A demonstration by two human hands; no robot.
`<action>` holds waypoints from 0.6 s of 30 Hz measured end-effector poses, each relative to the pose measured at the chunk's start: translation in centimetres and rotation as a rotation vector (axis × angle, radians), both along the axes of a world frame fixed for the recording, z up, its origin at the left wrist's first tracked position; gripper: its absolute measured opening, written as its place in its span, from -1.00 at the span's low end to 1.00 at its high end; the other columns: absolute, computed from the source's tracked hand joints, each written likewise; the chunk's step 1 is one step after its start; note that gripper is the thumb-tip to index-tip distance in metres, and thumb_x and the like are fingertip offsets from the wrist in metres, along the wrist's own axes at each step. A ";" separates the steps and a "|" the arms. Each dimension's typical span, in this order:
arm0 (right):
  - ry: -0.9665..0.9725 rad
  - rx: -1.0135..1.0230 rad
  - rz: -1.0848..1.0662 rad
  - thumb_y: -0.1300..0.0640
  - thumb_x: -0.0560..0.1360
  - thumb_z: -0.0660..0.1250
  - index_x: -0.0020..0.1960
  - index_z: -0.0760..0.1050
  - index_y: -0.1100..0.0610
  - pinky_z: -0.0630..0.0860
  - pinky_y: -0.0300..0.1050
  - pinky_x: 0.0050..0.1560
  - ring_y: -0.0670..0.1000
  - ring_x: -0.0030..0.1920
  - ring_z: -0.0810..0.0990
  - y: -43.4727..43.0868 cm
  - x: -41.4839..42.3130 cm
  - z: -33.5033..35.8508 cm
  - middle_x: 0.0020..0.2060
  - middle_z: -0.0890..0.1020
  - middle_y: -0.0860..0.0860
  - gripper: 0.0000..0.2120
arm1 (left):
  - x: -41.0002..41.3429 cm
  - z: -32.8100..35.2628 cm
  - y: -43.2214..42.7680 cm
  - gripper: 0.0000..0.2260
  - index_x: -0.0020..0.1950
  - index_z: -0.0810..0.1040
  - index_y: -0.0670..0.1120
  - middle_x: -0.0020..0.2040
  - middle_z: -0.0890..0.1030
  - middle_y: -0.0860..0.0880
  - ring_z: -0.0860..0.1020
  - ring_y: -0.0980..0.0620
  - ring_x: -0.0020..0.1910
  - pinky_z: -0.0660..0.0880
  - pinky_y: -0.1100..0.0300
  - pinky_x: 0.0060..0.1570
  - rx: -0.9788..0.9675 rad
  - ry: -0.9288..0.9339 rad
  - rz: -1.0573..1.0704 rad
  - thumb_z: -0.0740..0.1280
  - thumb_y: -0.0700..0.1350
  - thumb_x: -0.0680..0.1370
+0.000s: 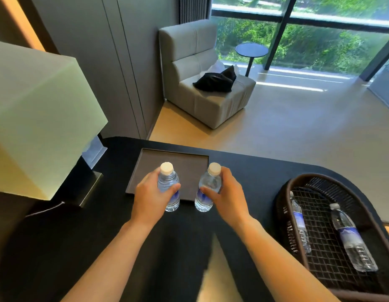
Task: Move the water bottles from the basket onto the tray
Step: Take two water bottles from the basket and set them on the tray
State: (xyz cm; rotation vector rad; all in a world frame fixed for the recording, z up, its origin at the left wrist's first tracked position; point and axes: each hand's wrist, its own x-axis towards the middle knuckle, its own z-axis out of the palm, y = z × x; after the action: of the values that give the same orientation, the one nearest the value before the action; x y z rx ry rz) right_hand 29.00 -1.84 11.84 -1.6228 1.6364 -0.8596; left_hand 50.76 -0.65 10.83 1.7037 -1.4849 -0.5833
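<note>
My left hand (150,197) grips one clear water bottle (168,182) with a white cap and blue label, held upright. My right hand (227,192) grips a second, similar bottle (207,186), also upright. Both bottles hang over the near edge of the flat grey tray (189,162) on the black counter. At the right, the dark woven basket (285,192) holds two more bottles lying on their sides: one along its left wall (300,227) and one in the middle (350,238).
A large pale lamp shade (36,118) with a metal base (91,188) stands at the left of the black counter (80,247). Beyond the counter lie an open floor, a grey armchair (202,83) and a small round table (251,50).
</note>
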 end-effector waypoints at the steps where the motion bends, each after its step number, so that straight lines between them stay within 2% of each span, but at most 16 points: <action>1: 0.010 0.010 -0.007 0.02 0.47 0.57 0.37 0.37 -0.08 0.60 0.08 0.26 0.04 0.23 0.61 -1.7 1.4 -0.5 0.25 0.62 -0.05 -0.43 | 1.4 -0.5 -1.7 -0.52 0.30 0.58 -0.05 0.12 0.66 0.01 0.64 0.04 0.11 0.63 -0.01 0.13 0.005 -0.004 -0.008 0.57 0.04 0.43; 8: 0.015 0.010 -0.041 0.06 0.47 0.57 0.35 0.39 -0.04 0.57 0.01 0.23 0.01 0.20 0.58 -11.8 9.4 -4.5 0.19 0.60 -0.08 -0.45 | 8.5 -4.0 -12.6 -0.50 0.32 0.57 -0.09 0.14 0.64 -0.04 0.58 0.06 0.11 0.53 0.16 0.12 0.007 -0.030 -0.036 0.59 -0.02 0.43; 12: 0.032 -0.006 -0.037 0.09 0.47 0.57 0.34 0.41 0.02 0.53 -0.04 0.19 -0.06 0.12 0.51 -16.1 12.5 -6.2 0.12 0.55 -0.11 -0.47 | 10.8 -6.5 -16.8 -0.49 0.33 0.56 -0.10 0.18 0.64 -0.05 0.60 0.00 0.15 0.57 0.06 0.19 0.008 -0.011 -0.019 0.59 -0.02 0.43; 15: 0.048 -0.018 -0.030 0.12 0.46 0.57 0.34 0.41 0.06 0.54 0.00 0.19 0.01 0.16 0.55 -18.7 14.2 -7.5 0.19 0.62 0.02 -0.47 | 11.3 -8.0 -18.6 -0.48 0.35 0.55 -0.11 0.21 0.63 -0.06 0.60 -0.02 0.19 0.55 0.09 0.20 0.003 -0.002 0.024 0.58 -0.03 0.44; 18: 0.055 0.014 -0.027 0.10 0.46 0.58 0.35 0.40 0.03 0.55 0.02 0.22 0.03 0.21 0.56 -20.4 15.6 -8.6 0.24 0.61 0.03 -0.44 | 11.7 -9.1 -20.0 -0.46 0.37 0.54 -0.13 0.22 0.63 -0.09 0.59 -0.04 0.20 0.54 0.11 0.19 0.002 0.013 0.061 0.58 -0.04 0.44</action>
State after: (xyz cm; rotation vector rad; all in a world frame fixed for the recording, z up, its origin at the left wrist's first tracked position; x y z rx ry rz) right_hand 44.63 -22.22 3.24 -1.6319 1.7018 -0.8216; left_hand 62.47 -20.62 1.70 1.7372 -1.4189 -0.5621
